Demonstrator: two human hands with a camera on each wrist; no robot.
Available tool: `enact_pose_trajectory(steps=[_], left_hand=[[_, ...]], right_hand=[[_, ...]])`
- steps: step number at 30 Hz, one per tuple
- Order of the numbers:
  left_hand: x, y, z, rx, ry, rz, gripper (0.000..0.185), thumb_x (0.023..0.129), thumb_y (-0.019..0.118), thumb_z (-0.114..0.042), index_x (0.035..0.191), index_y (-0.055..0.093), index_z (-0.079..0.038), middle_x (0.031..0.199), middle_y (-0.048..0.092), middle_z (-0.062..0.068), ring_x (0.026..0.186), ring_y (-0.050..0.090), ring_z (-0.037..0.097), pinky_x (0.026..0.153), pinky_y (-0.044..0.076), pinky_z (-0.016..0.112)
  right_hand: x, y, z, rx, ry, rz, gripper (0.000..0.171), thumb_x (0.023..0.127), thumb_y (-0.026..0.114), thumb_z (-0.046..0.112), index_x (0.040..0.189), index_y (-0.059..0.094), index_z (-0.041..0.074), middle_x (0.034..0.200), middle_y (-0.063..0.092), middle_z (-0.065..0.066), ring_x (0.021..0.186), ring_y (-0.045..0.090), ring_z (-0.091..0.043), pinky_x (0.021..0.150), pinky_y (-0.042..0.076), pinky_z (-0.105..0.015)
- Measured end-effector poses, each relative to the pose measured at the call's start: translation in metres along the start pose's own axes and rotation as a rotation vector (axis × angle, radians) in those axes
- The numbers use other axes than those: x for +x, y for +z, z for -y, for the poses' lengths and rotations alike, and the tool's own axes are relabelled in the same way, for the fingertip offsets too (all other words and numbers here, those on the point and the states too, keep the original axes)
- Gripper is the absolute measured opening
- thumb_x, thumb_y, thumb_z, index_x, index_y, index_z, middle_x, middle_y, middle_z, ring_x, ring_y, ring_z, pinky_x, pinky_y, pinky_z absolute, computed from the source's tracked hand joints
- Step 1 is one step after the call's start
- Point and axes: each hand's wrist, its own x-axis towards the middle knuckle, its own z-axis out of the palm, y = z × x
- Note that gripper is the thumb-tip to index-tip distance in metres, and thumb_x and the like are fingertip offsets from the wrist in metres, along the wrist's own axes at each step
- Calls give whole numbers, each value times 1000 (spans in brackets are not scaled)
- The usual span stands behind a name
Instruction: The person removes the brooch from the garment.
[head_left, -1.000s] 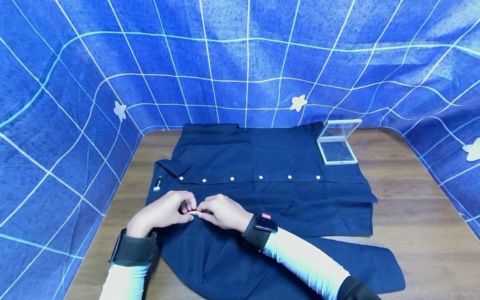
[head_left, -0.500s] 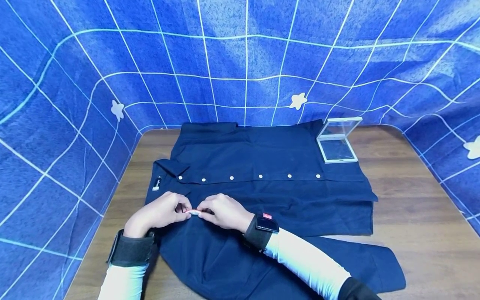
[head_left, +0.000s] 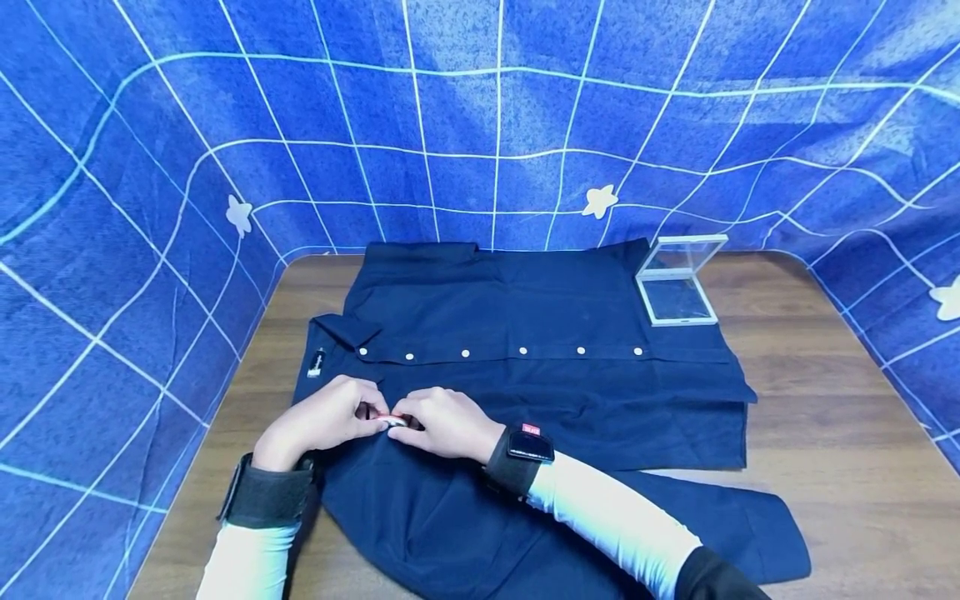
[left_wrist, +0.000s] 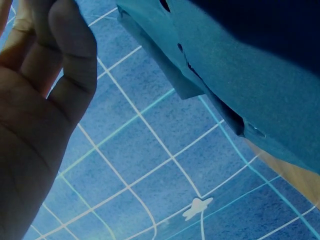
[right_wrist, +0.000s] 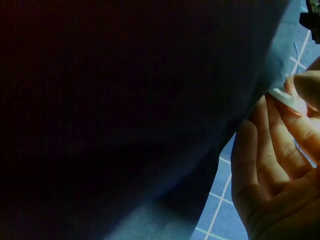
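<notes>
Low in the frame's left half, the left hand and right hand have drawn closer together, both pinching a small badge over the navy shirt; red now shows on it, suggesting it was turned. Farther back, upper right, stands an open clear case.

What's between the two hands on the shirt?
In the head view, a small red and white object sits between the left hand and right hand, pinched by both, over the dark blue shirt. What it is cannot be told.

Head view bright, edges warped; both wrist views dim and blurred.
</notes>
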Motion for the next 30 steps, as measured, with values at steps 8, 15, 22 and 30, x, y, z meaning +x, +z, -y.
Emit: enact_pose_trajectory(steps=[8,15,22,30], left_hand=[[1,-2,-2,27,-9,-31,14,83,76,-8,78,72,-20,70,58,-12,65,49,0,59,45,19],[0,1,2,13,-13,-33,15,82,76,-7,77,69,-20,70,59,-12,64,51,-1,60,47,19],[-1,1,4,-11,-58,22,11,82,74,-7,79,71,-17,71,62,-11,64,52,-2,60,47,19],[-1,0,1,3,-27,13,11,84,74,-8,79,72,-17,69,60,-12,64,50,-2,60,46,19]], right_hand=[[4,3,2,-29,-2,-34,20,99,58,35,91,70,21,74,58,9,65,52,-3,58,38,-15],[4,2,4,-21,-25,-70,19,98,59,32,88,71,20,70,57,8,63,54,-4,57,40,-17],[3,2,5,7,-32,-79,16,97,60,27,91,73,19,74,61,7,66,56,-4,60,42,-16],[3,2,7,-9,-8,-93,16,96,61,27,86,71,18,69,56,7,60,51,-2,55,35,-14]])
